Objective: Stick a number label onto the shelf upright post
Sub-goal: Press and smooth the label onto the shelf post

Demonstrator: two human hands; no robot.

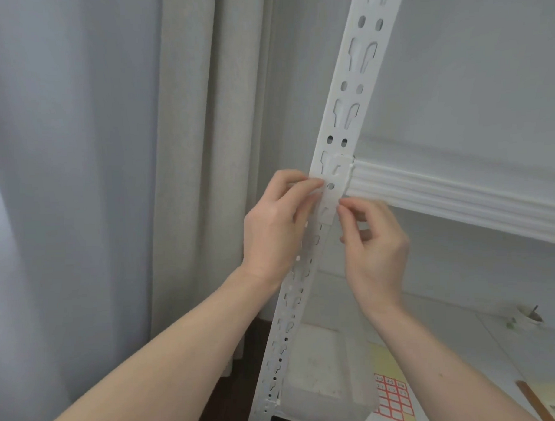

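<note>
A white perforated shelf upright post (344, 94) runs from the top right down to the bottom middle of the head view. My left hand (276, 223) is at the post's left edge, its fingertips pinching something small and pale against the post at the height of the shelf beam. My right hand (371, 238) is at the post's right edge, its thumb and forefinger pinched together by the post face. A label is too small and pale to make out between the fingers. A sheet of red-bordered number labels (393, 401) lies on the lower shelf.
A white ribbed shelf beam (458, 201) joins the post and runs right. Grey curtains (111, 184) hang at the left. On the lower shelf sit a clear plastic box (319, 375), a wooden ruler (534, 399) and a small white dish (530, 316).
</note>
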